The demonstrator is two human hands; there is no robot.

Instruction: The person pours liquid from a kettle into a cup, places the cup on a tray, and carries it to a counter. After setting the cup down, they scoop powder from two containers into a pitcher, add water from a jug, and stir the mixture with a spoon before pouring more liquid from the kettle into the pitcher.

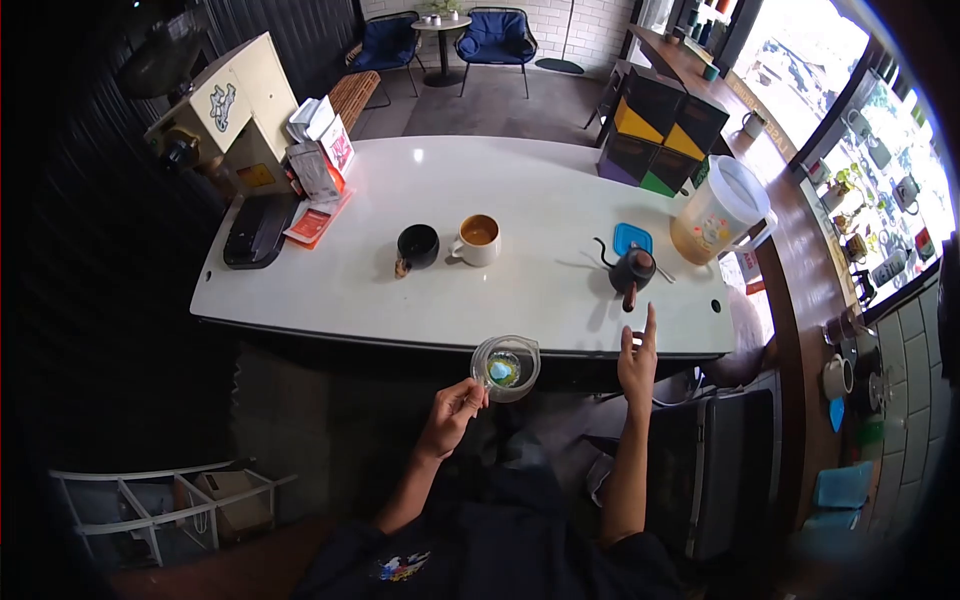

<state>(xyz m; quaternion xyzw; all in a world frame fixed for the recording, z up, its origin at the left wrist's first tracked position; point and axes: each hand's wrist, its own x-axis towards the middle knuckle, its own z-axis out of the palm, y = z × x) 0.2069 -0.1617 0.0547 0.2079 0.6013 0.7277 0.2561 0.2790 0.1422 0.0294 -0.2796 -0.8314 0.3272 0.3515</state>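
My left hand (pixel 452 415) pinches the handle of a glass server (pixel 523 352) by the white table's (pixel 340 295) near edge; my empty right hand (pixel 637 370) reaches open toward the gooseneck kettle (pixel 628 270) (gripping its wooden handle (pixel 629 299) would need curled fingers)

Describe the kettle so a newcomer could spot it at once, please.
On the white table, find the large clear pitcher. The kettle stands near it, by the blue square; unlike both, it is black, with a thin curved spout and brown handle.
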